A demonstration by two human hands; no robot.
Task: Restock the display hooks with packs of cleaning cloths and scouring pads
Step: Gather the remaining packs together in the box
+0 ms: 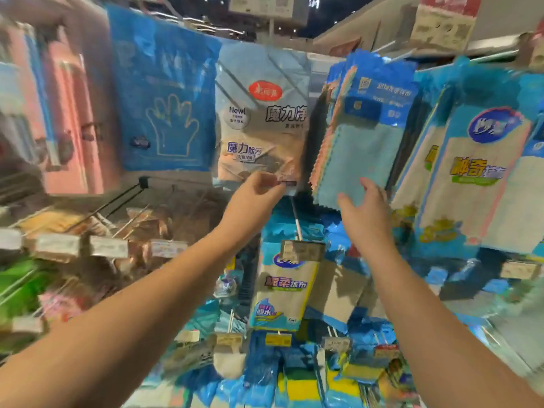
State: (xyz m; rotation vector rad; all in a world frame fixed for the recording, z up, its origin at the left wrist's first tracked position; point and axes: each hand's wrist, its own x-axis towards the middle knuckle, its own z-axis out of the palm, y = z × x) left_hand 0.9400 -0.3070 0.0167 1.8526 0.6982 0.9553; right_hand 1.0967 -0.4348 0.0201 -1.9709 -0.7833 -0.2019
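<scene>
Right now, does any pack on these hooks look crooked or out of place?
Yes: the beige pack pinched by the left hand hangs tilted. The fanned blue cloths near the open right hand look splayed.

Hands: two, one left hand (255,192), one right hand (362,207).
Pale sponge pack with red oval logo (262,119): one.
Blue glove pack (164,113): one.
Pack of pastel zigzag-edged cloths (360,136): one bundle; cloths inside too stacked to count.
Cream cloth pack with blue oval logo (482,178): one plainly seen at right.
Cream-and-blue cloth pack on lower hook (282,290): one.
Pink packs (73,119): blurred, at least two.
Price tags (109,246): about ten legible as tags; others blurred.
</scene>
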